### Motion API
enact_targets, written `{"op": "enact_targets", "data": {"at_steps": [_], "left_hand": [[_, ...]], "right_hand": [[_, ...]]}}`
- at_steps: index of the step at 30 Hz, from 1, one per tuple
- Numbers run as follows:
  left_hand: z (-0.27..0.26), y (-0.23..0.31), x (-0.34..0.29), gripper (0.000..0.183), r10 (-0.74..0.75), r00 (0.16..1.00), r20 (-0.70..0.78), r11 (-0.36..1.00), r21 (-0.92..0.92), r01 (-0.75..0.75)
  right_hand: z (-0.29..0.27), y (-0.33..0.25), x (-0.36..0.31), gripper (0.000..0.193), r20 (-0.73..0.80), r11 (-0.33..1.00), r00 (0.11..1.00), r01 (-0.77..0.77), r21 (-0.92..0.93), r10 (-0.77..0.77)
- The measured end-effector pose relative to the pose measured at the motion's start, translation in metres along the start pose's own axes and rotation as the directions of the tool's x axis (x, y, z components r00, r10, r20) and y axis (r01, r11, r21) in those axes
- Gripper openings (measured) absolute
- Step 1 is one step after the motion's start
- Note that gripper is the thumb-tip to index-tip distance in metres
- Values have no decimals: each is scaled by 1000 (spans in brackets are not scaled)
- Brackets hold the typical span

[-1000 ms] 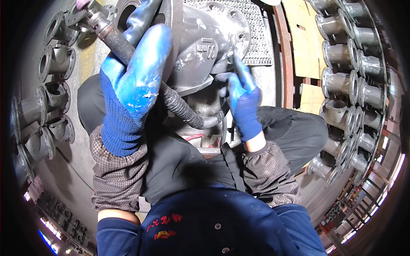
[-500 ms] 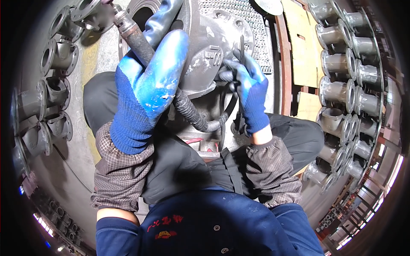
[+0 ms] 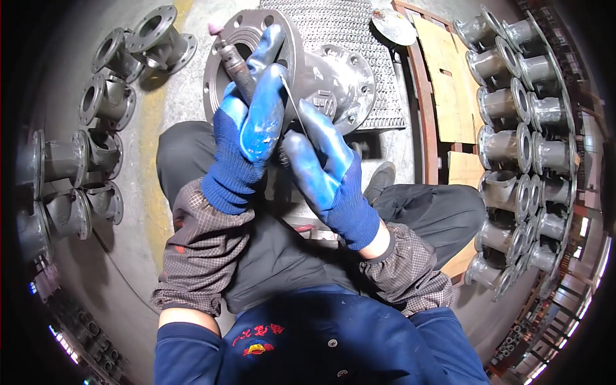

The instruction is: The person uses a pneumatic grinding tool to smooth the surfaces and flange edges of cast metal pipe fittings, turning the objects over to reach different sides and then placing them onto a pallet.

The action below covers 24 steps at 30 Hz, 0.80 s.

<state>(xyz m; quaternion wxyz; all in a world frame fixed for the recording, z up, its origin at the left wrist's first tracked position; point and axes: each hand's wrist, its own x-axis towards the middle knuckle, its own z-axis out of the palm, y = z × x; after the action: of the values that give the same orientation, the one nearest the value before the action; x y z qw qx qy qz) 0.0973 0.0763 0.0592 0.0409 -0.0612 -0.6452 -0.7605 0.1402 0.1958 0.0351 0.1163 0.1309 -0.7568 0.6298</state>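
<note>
My left hand (image 3: 253, 122) is closed around a die grinder (image 3: 239, 72), whose pink grinding tip (image 3: 215, 29) points up and away from me. Just behind it lies a grey cast-iron flanged fitting (image 3: 328, 76) with a wide bolt-holed flange (image 3: 293, 40) toward the left and a smaller one on the right. My right hand (image 3: 330, 176) has come close beside the left, its fingers closed on a thin metal rod (image 3: 294, 102) that slants up toward the left fingertips. Part of the rod and the grinder's lower end are hidden by the gloves.
Several grey flanged fittings (image 3: 106, 99) stand on the floor at left; more line the right side in rows (image 3: 504, 106). A textured metal mat (image 3: 378, 77) lies under the work. A round metal disc (image 3: 393, 27) and wooden boards (image 3: 446, 83) with a reddish-brown rail (image 3: 423, 115) are at right.
My right hand has moved left with the thin rod, from the fitting's right side to beside my left hand. The view has shifted, showing more of the fitting and the grinding tip.
</note>
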Motion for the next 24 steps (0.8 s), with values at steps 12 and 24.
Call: {"op": "enact_targets", "data": {"at_steps": [12, 24], "left_hand": [[-8, -19, 16, 74, 304, 950, 76, 701, 656, -278], [19, -25, 4, 94, 140, 962, 235, 824, 512, -245]], "right_hand": [[-108, -31, 35, 33, 46, 862, 910, -406, 305, 412], [-62, -8, 77, 26, 148, 981, 976, -176, 86, 163]]}}
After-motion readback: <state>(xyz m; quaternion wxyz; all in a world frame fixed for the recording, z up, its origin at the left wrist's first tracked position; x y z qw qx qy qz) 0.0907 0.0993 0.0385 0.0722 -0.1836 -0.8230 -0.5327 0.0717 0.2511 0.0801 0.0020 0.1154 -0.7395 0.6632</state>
